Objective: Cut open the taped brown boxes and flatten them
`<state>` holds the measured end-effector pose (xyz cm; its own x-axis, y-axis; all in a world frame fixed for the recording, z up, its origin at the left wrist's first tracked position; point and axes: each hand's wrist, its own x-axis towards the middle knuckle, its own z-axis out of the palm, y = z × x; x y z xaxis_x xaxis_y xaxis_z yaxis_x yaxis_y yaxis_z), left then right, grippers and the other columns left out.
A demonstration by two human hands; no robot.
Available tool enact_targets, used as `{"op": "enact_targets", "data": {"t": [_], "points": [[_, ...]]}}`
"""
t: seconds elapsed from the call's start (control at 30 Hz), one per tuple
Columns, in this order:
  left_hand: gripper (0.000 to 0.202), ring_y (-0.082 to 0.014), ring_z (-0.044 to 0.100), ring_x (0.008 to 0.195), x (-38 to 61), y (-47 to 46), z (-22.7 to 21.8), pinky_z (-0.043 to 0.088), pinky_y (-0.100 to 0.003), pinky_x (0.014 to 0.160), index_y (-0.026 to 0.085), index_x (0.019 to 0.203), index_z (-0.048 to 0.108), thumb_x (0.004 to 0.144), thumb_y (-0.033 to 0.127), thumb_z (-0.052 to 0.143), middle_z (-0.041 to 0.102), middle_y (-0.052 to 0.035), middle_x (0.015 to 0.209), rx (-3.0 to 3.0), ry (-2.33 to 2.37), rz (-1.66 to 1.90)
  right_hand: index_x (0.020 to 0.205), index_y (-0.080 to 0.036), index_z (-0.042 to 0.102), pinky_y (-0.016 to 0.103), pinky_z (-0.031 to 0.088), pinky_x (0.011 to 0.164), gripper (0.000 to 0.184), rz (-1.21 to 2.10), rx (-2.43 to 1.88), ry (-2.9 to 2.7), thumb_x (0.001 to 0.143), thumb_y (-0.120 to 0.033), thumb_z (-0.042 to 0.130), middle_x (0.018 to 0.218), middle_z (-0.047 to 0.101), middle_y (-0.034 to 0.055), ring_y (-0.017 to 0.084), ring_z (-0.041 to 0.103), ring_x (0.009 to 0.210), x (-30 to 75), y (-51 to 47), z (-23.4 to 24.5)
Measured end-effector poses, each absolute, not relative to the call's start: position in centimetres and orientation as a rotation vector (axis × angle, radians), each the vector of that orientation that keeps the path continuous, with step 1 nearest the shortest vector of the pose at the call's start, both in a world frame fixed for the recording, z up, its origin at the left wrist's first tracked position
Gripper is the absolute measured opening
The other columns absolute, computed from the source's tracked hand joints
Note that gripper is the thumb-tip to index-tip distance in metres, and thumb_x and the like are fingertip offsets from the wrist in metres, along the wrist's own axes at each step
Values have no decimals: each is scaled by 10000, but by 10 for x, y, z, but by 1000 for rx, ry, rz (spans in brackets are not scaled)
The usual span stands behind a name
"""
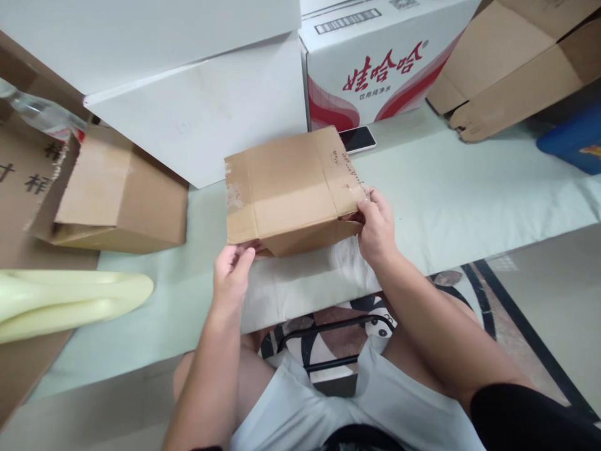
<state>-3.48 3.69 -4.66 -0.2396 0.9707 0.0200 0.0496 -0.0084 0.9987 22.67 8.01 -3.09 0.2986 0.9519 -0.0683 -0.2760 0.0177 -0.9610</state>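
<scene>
A brown cardboard box (286,181) with old tape marks lies tilted on the pale green table (460,194), directly in front of me. My left hand (232,272) pinches the box's lower left corner, fingers closed on the cardboard edge. My right hand (375,228) grips the lower right flap of the same box, fingers curled around it. A white cloth or bag (300,282) lies under the box's near edge.
A large white box (197,94) stands behind, with a red-and-white printed carton (375,62) to its right. A phone (357,139) lies by that carton. Open brown boxes sit at the left (122,194) and far right (511,69). Pale yellow foam (61,300) lies at the left.
</scene>
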Motion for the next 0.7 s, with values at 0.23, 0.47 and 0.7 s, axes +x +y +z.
{"op": "enact_targets", "data": {"t": [0.23,0.47,0.7], "points": [[253,-230,722,915,-32,38,-46,581,-392,924,188,890,717,730,379,764,753,-75,936,1101,1442,1395,884,-265,543,269,516,593,101,1125,-1159,-804,810,-333,546,649,520,-65,107,546,536,226,80,-30],[231,-220,716,922,-32,38,-48,573,-377,924,192,896,715,734,346,775,756,-67,925,1079,1394,1405,827,-259,512,269,513,576,107,1162,-1160,-766,772,-327,575,624,517,-66,115,563,544,225,79,-28],[256,-211,705,877,-27,39,-48,575,-343,847,182,938,743,720,315,770,761,-75,923,1053,1403,1417,767,-259,461,273,547,591,124,1164,-1179,-792,773,-343,552,689,504,-38,129,574,630,222,79,-32]]}}
